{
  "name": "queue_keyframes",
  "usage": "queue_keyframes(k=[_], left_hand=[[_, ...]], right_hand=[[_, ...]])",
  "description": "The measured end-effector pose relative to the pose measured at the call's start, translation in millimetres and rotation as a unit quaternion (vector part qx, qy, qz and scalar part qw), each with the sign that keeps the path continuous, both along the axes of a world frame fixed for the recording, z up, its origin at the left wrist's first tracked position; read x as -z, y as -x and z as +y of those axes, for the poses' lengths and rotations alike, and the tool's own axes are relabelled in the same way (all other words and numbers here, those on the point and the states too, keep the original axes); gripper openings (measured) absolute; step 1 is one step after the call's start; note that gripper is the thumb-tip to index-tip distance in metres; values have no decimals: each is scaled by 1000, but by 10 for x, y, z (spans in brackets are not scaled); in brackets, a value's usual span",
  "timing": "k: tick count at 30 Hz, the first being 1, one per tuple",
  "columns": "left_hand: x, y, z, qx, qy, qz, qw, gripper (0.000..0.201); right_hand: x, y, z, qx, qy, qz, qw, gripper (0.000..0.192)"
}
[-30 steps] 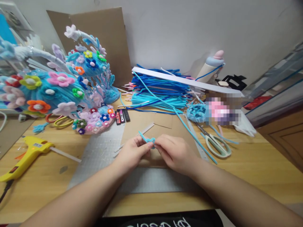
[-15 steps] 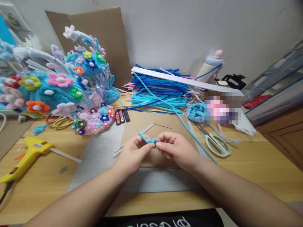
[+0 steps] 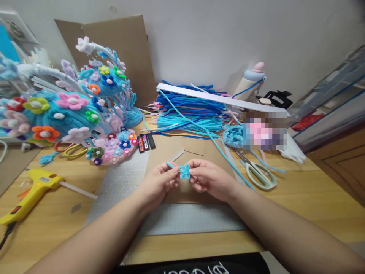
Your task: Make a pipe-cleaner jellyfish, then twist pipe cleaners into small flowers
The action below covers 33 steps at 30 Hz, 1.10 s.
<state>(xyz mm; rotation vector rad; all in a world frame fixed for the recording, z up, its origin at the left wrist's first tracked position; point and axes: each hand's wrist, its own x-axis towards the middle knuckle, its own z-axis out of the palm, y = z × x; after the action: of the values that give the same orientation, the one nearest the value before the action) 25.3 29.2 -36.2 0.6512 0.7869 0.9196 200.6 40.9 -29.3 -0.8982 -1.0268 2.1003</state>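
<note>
A light blue pipe cleaner flower (image 3: 184,172) with small looped petals is held up between my two hands, above a brown cardboard sheet (image 3: 182,196). My left hand (image 3: 162,179) pinches its left side between thumb and fingers, and a straight tail of the pipe cleaner sticks out past those fingers to the upper left. On the opposite side, the thumb and fingertips of my right hand (image 3: 209,177) close on the flower's right petals. Beyond the hands, a thin dark wire and a white strip (image 3: 178,155) lie on the cardboard.
A yellow glue gun (image 3: 32,194) lies at left; green-handled scissors (image 3: 261,175) rest at right. Blue pipe cleaners (image 3: 191,110) are piled at the back. Flower-covered blue pipe cleaner pieces (image 3: 54,114) stand at left. A grey cutting mat (image 3: 196,220) lies beneath the cardboard.
The flower has been turned so its looped petals now face me and show more plainly between the fingertips. Both hands stay in nearly the same place; the view has shifted slightly.
</note>
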Motion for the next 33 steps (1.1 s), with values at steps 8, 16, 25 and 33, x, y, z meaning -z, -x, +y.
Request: queue_keyframes(k=[8, 16, 25, 33], left_hand=[[-48, 7, -16, 18, 42, -49, 998, 21], [-19, 27, -45, 86, 150, -129, 976, 15], [-23, -54, -74, -3, 69, 6, 998, 37], [-122, -23, -49, -26, -175, 182, 967, 24]], right_hand=[[39, 11, -14, -14, -28, 13, 999, 22], [106, 34, -46, -20, -65, 36, 997, 22], [24, 17, -50, -10, -128, -74, 989, 21], [-28, 32, -42, 21, -29, -29, 999, 19]])
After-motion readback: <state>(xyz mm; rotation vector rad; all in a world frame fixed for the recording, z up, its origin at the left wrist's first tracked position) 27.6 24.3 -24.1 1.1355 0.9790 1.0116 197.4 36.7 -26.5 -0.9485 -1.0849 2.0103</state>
